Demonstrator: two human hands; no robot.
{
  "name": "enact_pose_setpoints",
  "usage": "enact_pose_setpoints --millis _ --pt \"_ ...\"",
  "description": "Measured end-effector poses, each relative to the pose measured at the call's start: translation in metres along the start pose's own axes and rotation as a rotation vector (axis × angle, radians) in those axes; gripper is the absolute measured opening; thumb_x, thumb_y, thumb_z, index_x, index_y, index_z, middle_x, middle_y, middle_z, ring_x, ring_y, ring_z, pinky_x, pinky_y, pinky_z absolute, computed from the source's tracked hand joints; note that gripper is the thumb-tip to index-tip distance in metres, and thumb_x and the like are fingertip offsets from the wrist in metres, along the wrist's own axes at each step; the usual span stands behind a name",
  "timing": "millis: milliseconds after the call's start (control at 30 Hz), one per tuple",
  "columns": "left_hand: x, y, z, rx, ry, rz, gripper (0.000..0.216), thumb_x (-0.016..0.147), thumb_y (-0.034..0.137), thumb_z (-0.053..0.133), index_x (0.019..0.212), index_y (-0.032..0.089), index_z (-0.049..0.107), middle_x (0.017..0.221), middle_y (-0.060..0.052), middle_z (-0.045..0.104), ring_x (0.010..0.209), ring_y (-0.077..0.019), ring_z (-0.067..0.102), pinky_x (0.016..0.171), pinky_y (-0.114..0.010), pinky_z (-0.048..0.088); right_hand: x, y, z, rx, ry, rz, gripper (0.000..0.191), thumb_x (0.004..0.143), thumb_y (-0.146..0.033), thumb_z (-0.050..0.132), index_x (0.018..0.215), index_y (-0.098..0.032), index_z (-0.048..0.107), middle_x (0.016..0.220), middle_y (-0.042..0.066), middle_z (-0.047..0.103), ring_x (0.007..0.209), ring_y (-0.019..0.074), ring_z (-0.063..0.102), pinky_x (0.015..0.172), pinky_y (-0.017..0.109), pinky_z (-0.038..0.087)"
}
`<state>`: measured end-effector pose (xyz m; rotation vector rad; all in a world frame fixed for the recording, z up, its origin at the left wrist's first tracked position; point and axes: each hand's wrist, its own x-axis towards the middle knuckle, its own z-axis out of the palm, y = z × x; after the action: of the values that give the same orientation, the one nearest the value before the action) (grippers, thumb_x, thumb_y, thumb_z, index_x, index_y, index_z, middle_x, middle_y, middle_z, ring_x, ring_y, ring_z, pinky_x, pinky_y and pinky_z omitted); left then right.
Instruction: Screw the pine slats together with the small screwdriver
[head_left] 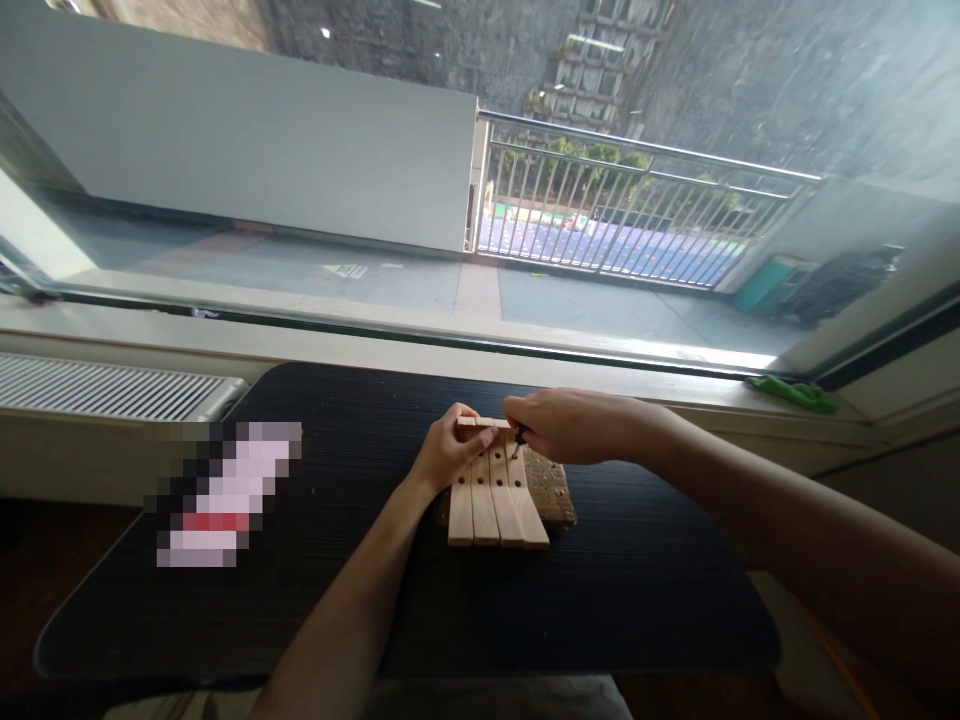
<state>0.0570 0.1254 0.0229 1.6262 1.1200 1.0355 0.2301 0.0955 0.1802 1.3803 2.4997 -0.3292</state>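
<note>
Several light wooden slats with drilled holes [496,508] lie side by side on a dark table [360,600], over a brown perforated board [553,492]. My left hand [448,452] is closed on the far end of the slats, where a short crosspiece [484,423] lies. My right hand [571,425] is closed around a small dark tool or fastener [519,438] that points down at a slat near the crosspiece.
A blurred-out pink and white patch [225,492] lies on the table's left side. Behind the table run a white windowsill [300,345], a radiator grille [105,388] at left and a green cloth [796,392] at right. Beyond the window is a balcony with a railing.
</note>
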Motion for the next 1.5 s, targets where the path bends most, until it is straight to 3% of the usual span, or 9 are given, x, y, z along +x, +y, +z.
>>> enact_pose_setpoints --millis 233,567,767,1000,1200,1500 --pt "0.001 -0.004 0.001 0.015 -0.007 0.009 0.035 0.074 0.049 0.068 0.085 0.019 0.055 0.07 0.001 0.061 0.064 -0.0145 0.055 0.057 -0.024 0.042 0.007 0.001 -0.011 -0.038 -0.134 0.085 0.015 0.092 -0.026 0.046 0.096 -0.019 0.059 0.085 0.007 0.065 0.063 0.0158 0.051 0.051 0.028 0.031" --pt "0.001 -0.004 0.001 0.02 -0.017 -0.004 0.036 0.073 0.049 0.069 0.087 0.018 0.055 0.07 0.002 0.06 0.064 -0.0142 0.055 0.057 -0.024 0.042 0.008 0.0 -0.009 -0.15 -0.112 0.146 0.035 0.095 -0.04 0.045 0.102 -0.014 0.068 0.083 0.013 0.069 0.067 0.0201 0.059 0.05 0.028 0.031" --pt "0.001 -0.004 0.002 0.008 -0.019 0.009 0.036 0.074 0.049 0.068 0.087 0.018 0.055 0.07 0.002 0.061 0.064 -0.0144 0.056 0.056 -0.023 0.042 0.013 -0.009 -0.01 -0.209 -0.125 0.149 0.038 0.094 -0.043 0.051 0.099 -0.011 0.071 0.084 0.017 0.072 0.072 0.0241 0.066 0.051 0.028 0.035" --pt "0.001 -0.002 0.0 0.027 -0.009 0.0 0.035 0.072 0.048 0.068 0.086 0.018 0.056 0.073 0.001 0.062 0.068 -0.0153 0.057 0.059 -0.024 0.043 0.016 -0.019 -0.009 -0.322 -0.072 0.141 0.046 0.098 -0.048 0.045 0.093 -0.012 0.073 0.083 0.016 0.073 0.076 0.0256 0.068 0.053 0.029 0.038" --pt "0.001 -0.001 0.0 0.025 0.003 0.0 0.035 0.072 0.048 0.069 0.084 0.018 0.057 0.076 0.0 0.064 0.07 -0.0157 0.058 0.063 -0.025 0.044 0.02 -0.02 -0.006 -0.425 -0.065 0.125 0.03 0.097 -0.026 0.05 0.084 -0.013 0.074 0.079 0.015 0.073 0.074 0.025 0.069 0.053 0.028 0.04" --pt "0.001 0.001 0.001 0.021 0.003 -0.011 0.035 0.071 0.048 0.069 0.084 0.018 0.057 0.073 0.001 0.062 0.067 -0.015 0.057 0.06 -0.025 0.043 0.022 -0.024 0.002 -0.383 0.028 0.271 0.044 0.102 -0.032 0.038 0.08 -0.013 0.072 0.084 0.017 0.073 0.075 0.0256 0.069 0.054 0.031 0.04"
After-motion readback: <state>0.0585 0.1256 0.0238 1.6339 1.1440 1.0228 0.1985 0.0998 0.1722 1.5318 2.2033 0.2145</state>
